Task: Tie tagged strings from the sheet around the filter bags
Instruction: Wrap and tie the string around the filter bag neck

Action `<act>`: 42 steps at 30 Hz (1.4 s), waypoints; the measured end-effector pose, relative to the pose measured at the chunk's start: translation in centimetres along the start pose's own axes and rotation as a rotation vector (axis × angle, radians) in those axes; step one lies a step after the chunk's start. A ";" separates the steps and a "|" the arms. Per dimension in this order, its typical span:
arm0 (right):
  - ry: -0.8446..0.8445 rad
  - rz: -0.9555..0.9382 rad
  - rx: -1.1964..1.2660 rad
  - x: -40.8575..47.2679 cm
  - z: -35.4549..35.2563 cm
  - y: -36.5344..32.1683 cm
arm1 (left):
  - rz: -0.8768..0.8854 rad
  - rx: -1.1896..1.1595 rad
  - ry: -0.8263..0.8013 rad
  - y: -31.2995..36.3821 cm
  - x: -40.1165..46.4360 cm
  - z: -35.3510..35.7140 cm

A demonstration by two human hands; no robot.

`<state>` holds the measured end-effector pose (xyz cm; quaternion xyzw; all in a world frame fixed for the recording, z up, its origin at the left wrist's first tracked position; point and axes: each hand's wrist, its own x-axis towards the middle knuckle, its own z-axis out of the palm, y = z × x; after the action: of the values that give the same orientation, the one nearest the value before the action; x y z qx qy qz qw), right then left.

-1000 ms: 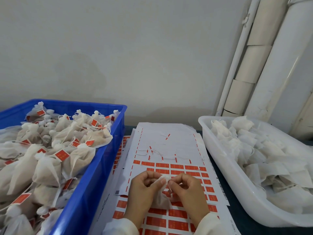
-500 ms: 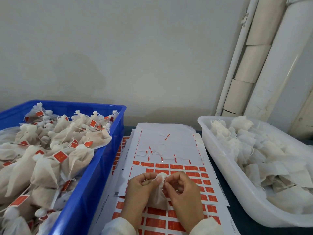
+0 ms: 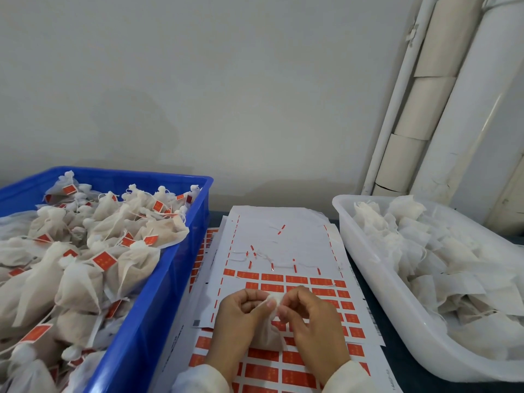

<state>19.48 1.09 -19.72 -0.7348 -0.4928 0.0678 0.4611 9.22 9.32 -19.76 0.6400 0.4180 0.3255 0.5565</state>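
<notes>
At the lower centre of the frame, a filter bag [image 3: 268, 333] is held above the tag sheet [image 3: 286, 242]. Its gathered neck is pinched by the left hand [image 3: 241, 316] and by the right hand [image 3: 312, 319], fingertips meeting at the top. Any string at the neck cannot be made out. Rows of orange tags [image 3: 272, 277] are seen on the sheet, with loose strings beyond them. A blue crate [image 3: 158, 296] of tied, tagged bags occupies the left; a white tub [image 3: 377, 276] of untied bags occupies the right.

Cream long sleeves [image 3: 198, 378] at both wrists, bare left hand [image 3: 241, 316] and right hand [image 3: 312, 319].
</notes>
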 end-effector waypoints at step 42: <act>-0.082 -0.112 -0.330 0.9 -1.7 0.7 | 0.162 0.188 -0.009 0.2 -0.4 -0.1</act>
<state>21.34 0.64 -18.97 -0.7685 -0.5559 -0.0097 0.3167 8.97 9.00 -19.53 0.7228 0.3909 0.3258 0.4677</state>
